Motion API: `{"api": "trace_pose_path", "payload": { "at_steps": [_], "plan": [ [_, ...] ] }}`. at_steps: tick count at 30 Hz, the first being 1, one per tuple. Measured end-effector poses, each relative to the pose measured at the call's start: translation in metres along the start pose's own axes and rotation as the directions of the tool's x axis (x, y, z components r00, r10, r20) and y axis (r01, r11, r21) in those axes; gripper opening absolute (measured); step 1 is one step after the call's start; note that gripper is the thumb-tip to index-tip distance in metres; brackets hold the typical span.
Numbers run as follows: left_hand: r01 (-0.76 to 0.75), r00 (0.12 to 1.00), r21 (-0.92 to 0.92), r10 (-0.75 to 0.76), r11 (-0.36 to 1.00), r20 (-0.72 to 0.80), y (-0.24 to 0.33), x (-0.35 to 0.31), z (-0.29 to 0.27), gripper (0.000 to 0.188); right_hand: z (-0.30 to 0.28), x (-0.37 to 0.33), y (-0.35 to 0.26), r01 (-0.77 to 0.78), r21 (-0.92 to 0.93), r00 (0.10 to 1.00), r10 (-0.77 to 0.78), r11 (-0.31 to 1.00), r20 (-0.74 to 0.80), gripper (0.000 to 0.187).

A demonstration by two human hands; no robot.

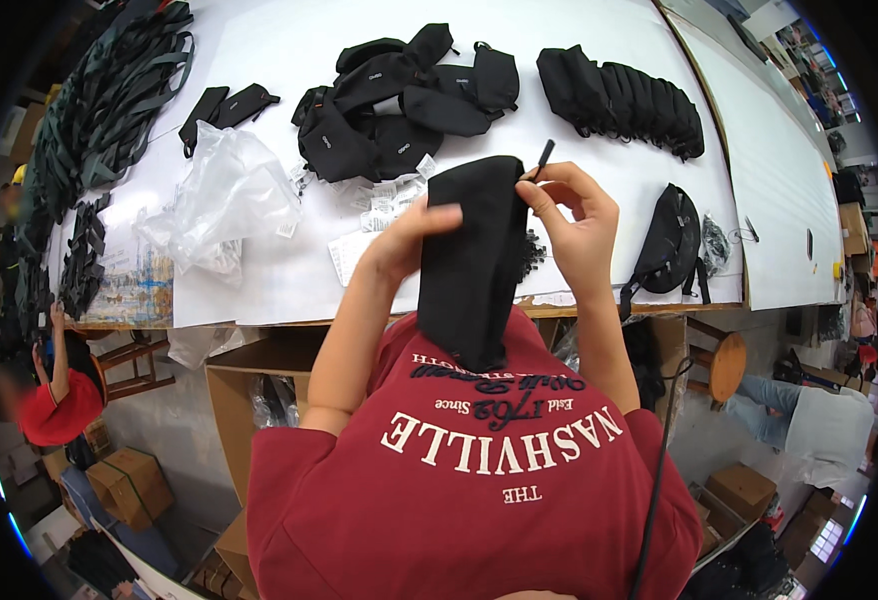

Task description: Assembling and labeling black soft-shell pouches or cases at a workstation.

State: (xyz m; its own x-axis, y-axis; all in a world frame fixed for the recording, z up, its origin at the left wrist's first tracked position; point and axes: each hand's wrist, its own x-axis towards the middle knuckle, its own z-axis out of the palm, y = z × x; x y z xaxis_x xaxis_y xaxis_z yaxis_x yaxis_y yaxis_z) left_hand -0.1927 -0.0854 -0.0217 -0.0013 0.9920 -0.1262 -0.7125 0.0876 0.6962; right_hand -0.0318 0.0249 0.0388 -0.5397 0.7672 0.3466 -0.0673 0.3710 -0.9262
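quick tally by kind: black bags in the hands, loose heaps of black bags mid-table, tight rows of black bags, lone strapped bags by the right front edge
Held black bag: 1
Bag heap: 1
Bag row: 1
Strapped bag: 1
Total: 4

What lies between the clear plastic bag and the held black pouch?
Head view: the left hand on the black pouch, plus small white labels and a white sheet.

The left grip holds a black pouch while the right grip pinches a black tab.
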Motion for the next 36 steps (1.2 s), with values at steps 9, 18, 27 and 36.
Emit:
{"api": "trace_pose_path", "payload": {
  "at_steps": [9, 18, 27, 36],
  "plan": [
    [-0.020, 0.999, 0.084, 0.024, 0.996, -0.040, 0.019, 0.041, 0.004, 0.027, -0.002, 0.011, 0.016, -0.066, 0.008, 0.993, 0.065, 0.998, 0.100, 0.009],
    [-0.304, 0.933, -0.053, 0.285, 0.951, -0.221, 0.053, 0.046, -0.025, 0.018, 0.012, -0.017, -0.016, 0.027, -0.059, 0.891, 0.002, 0.998, 0.453, 0.008],
    [-0.368, 0.908, -0.082, 0.339, 0.926, -0.248, 0.065, 0.043, -0.034, 0.019, 0.019, -0.026, -0.021, 0.080, -0.084, 0.838, -0.022, 0.993, 0.545, 0.008],
    [-0.270, 0.960, -0.018, 0.268, 0.963, -0.080, 0.055, 0.046, -0.026, 0.016, 0.028, -0.026, -0.021, 0.075, -0.114, 0.928, -0.028, 0.991, 0.372, 0.010]
  ]
}}
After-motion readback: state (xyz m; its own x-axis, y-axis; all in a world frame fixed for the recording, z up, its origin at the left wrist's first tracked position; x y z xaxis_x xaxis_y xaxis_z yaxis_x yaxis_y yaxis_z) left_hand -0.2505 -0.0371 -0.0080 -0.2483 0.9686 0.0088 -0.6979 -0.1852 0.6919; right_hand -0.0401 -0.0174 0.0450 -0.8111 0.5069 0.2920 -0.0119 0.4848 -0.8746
